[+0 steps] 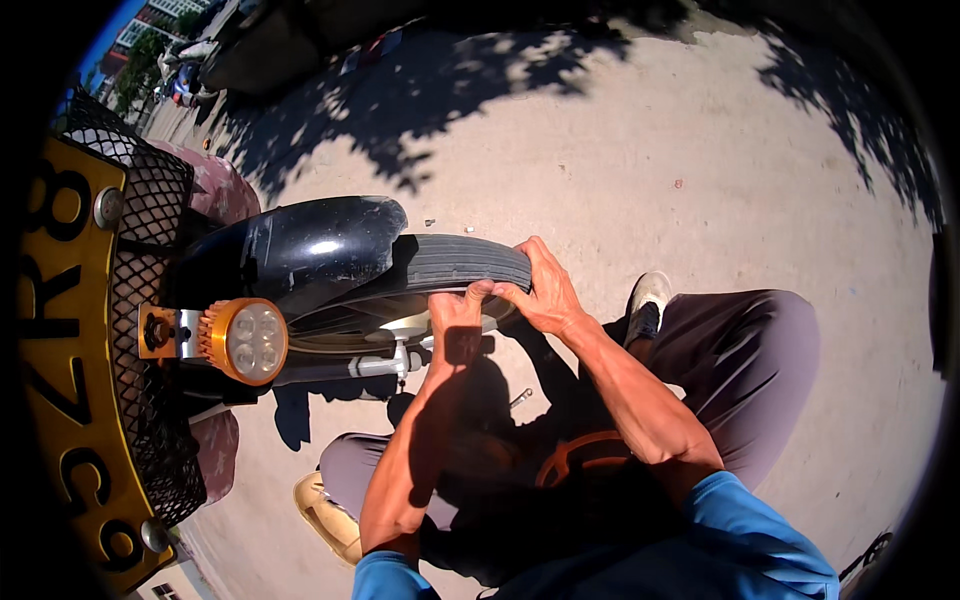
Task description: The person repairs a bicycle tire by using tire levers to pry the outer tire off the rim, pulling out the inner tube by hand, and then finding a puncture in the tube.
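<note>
Both hands are on the front wheel's black ridged tyre [440,258] in the middle of the view, beneath a scuffed black mudguard [320,240]. My left hand [455,320] grips the near side of the tyre and rim with the thumb bent on top. Just to its right, my right hand [543,285] is closed around the tyre, fingers over the far edge and thumb toward my left thumb. A silver fork part [375,367] shows below the wheel. A small metal tool [520,399] lies on the ground beneath my arms, partly in shadow.
At the left are an orange round lamp [250,340], a yellow plate [75,200], black mesh [140,240] and pink patterned fabric [225,180]. Pale concrete [640,170] with tree shadows surrounds my bent legs. Parked two-wheelers [185,75] stand at the upper left.
</note>
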The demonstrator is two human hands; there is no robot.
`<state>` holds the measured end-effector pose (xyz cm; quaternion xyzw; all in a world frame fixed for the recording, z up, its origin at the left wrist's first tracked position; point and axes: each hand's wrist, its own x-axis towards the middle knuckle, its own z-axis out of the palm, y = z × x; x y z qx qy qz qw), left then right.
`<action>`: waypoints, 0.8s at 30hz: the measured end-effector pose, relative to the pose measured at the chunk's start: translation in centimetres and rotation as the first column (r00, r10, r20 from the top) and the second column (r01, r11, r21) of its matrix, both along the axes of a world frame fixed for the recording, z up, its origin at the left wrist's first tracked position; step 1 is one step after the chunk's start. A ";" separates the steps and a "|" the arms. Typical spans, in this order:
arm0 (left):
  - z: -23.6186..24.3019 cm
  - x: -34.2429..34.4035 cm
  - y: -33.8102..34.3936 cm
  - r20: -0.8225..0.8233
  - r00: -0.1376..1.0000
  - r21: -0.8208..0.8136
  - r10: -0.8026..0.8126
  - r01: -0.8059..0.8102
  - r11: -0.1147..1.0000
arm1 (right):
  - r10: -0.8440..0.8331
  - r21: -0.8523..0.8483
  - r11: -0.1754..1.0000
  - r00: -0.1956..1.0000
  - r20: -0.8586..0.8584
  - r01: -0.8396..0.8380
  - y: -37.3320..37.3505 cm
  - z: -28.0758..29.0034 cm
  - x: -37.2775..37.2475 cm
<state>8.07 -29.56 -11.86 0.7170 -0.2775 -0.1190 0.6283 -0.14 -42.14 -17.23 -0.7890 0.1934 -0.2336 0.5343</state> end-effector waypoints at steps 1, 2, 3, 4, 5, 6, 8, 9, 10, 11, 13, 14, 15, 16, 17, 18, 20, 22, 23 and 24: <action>1.5 0.4 0.8 0.001 1.000 0.080 -0.003 0.003 0.997 | 0.007 -0.135 0.991 1.000 -0.025 -0.010 -0.4 2.8 0.3; 1.7 1.1 2.3 -0.128 0.992 0.013 0.025 -0.023 1.000 | 0.017 -0.197 0.980 0.998 0.055 -0.006 -0.2 5.0 1.0; 2.2 1.7 3.9 -0.249 0.967 -0.049 0.057 -0.072 0.996 | 0.074 -0.220 0.973 0.997 0.033 -0.065 0.1 6.7 1.4; 2.4 1.4 2.9 -0.197 0.972 -0.247 0.126 -0.174 0.953 | 0.111 -0.178 0.980 0.987 0.119 -0.089 0.0 6.4 1.9; 2.7 1.3 3.4 -0.201 0.972 -0.207 0.123 -0.164 0.964 | 0.142 -0.137 0.984 0.968 0.205 -0.115 0.0 5.6 2.1; 2.9 1.8 3.9 -0.215 0.971 -0.156 0.103 -0.138 0.978 | 0.137 -0.136 0.984 0.970 0.200 -0.111 -0.2 4.5 1.9; 2.6 2.2 4.4 -0.241 0.966 -0.104 0.089 -0.117 0.988 | 0.023 0.067 0.997 0.972 0.232 -0.040 -0.5 0.9 0.4; 2.3 2.8 4.5 -0.187 0.982 -0.100 0.027 -0.046 0.994 | 0.000 0.115 0.993 0.986 0.169 -0.020 -0.3 -1.4 -0.5; 2.3 2.4 3.9 -0.175 0.985 -0.087 -0.012 -0.003 0.996 | 0.014 0.114 0.993 0.997 0.072 -0.022 0.1 -3.6 -1.4; 2.3 1.9 3.4 -0.161 0.986 -0.074 -0.052 0.041 0.996 | 0.024 0.114 0.993 0.997 0.079 -0.033 0.8 -5.3 -1.7; 2.9 0.2 1.0 -0.095 0.992 -0.120 -0.079 0.068 0.990 | -0.079 0.285 0.957 0.995 0.064 0.058 1.7 -6.9 -2.0; 2.5 1.0 0.9 -0.113 0.989 -0.090 -0.099 0.089 0.992 | -0.026 0.213 0.977 0.998 0.057 0.014 1.2 -7.2 -1.8; 1.9 1.5 1.0 -0.142 0.983 -0.059 -0.119 0.112 0.992 | 0.023 0.142 0.989 0.999 0.039 -0.029 0.5 -7.0 -1.5; 2.3 1.5 0.9 -0.157 0.985 0.014 -0.073 0.076 0.997 | 0.045 0.100 0.994 0.999 -0.007 -0.044 0.0 -6.6 -1.2; 2.2 1.5 1.1 -0.088 0.995 0.031 -0.035 0.038 0.999 | 0.061 0.118 0.992 0.996 -0.070 -0.052 -0.2 -6.2 -1.2; 2.5 1.2 0.9 -0.069 0.998 0.007 0.001 0.000 1.000 | 0.016 0.127 0.992 0.999 -0.040 -0.011 0.1 -5.7 -1.0; 3.3 1.1 2.4 -0.041 0.993 0.140 0.114 -0.107 0.984 | -0.016 0.133 0.991 1.000 0.004 0.015 -0.1 -4.6 -0.6; 3.9 0.9 3.9 -0.223 0.934 -0.030 0.280 -0.294 0.955 | 0.040 -0.148 0.988 0.998 -0.039 -0.045 -1.0 0.5 -0.9; 4.3 0.9 4.5 -0.311 0.885 -0.112 0.345 -0.395 0.912 | 0.038 -0.146 0.988 0.998 -0.045 -0.045 -1.2 2.4 -0.8; 5.5 1.0 4.8 -0.310 0.905 -0.138 0.292 -0.346 0.928 | 0.057 -0.261 0.964 0.998 0.010 -0.052 -1.3 4.4 0.1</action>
